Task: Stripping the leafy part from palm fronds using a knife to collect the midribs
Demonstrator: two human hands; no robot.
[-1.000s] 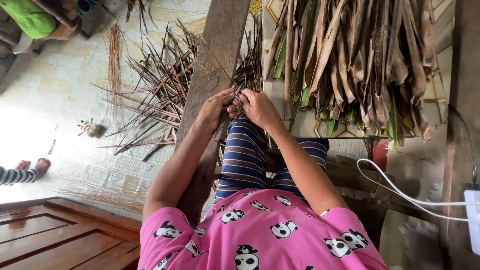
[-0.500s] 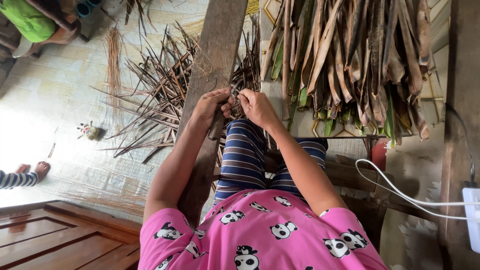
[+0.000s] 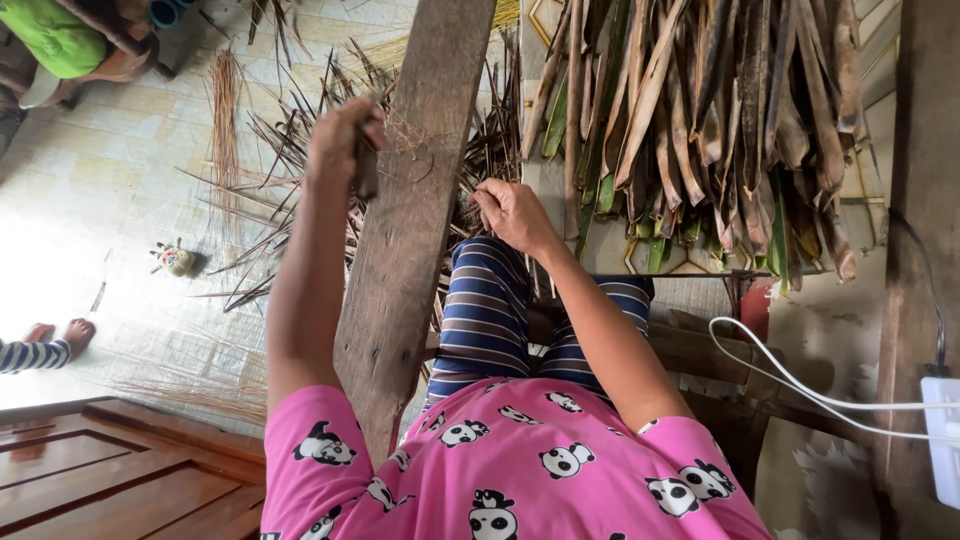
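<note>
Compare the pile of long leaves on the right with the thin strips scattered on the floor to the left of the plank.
The long leaves are broad, brown with green bases, and packed side by side in one bundle. The thin strips are narrow, dark and splayed in many directions across the tiled floor. The leaves lie right of the wooden plank, the strips mostly left of it. Both look like dried plant material.

- The plank [image 3: 410, 210] runs between the two hands.
- The left hand [image 3: 342, 140] lies against its left edge, fingers around a tool [image 3: 366, 170].
- The strips [image 3: 270, 170] lie on the floor beyond and left of those fingers.
- The right hand [image 3: 512, 215] lies just right of the plank.
- The leaf bundle [image 3: 700, 120] lies right of and beyond its fingers.
</note>
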